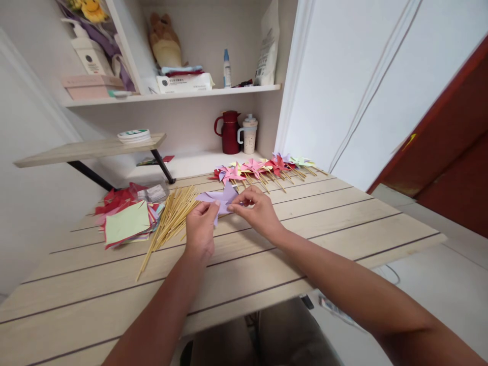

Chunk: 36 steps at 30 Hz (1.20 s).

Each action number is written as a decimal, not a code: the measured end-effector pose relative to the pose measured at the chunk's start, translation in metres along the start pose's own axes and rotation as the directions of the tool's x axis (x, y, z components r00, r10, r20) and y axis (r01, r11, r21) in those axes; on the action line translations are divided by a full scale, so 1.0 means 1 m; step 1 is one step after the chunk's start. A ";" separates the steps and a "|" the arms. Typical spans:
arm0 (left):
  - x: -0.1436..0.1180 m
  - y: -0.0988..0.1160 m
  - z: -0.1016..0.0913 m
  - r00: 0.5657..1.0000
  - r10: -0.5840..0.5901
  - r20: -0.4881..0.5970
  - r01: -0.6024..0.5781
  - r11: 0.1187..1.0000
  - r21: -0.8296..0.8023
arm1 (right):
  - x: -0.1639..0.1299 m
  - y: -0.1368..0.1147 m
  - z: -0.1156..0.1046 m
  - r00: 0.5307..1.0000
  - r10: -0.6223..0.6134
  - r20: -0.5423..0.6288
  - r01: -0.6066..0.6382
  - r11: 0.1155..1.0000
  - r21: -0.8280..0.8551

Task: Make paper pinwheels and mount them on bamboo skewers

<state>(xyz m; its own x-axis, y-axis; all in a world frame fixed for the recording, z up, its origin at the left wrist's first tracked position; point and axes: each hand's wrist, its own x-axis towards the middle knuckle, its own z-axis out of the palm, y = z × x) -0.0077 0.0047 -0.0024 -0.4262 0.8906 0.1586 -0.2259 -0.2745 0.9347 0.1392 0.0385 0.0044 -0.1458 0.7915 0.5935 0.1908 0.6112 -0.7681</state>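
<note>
While hands (200, 227) (259, 209) pinch lilac paper (227, 196), thumbs (212, 209) close, forearms (328, 262) angling inward

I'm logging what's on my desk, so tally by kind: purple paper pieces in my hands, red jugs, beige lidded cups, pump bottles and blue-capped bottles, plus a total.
Purple paper piece, pinched between left hand and right hand: 1
Red jug: 1
Beige lidded cup: 1
Pump bottle: 1
Blue-capped bottle: 1
Total: 5
</note>
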 end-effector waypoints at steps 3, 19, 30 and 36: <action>0.000 0.001 -0.001 1.000 0.018 -0.009 -0.018 0.999 0.046 | 0.004 -0.001 -0.007 0.995 -0.050 -0.082 0.049 0.999 -0.021; -0.012 0.016 0.005 0.905 0.378 0.194 -0.424 0.840 0.339 | 0.012 0.006 -0.017 0.983 0.025 0.183 -0.047 0.992 0.116; -0.010 0.008 0.003 0.918 0.367 0.149 -0.396 0.864 0.312 | 0.007 -0.005 -0.005 0.879 0.406 0.250 -0.477 0.764 0.435; -0.003 0.000 -0.002 0.980 0.193 -0.038 -0.187 0.975 0.123 | 0.013 0.001 -0.006 0.841 0.517 0.159 -0.492 0.611 0.620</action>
<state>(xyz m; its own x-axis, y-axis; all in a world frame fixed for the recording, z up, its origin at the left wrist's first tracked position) -0.0077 0.0013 -0.0038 -0.4951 0.8064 0.3234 -0.0331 -0.3895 0.9204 0.1430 0.0497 0.0128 -0.1779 0.9820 0.0640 -0.4140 -0.0157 -0.9102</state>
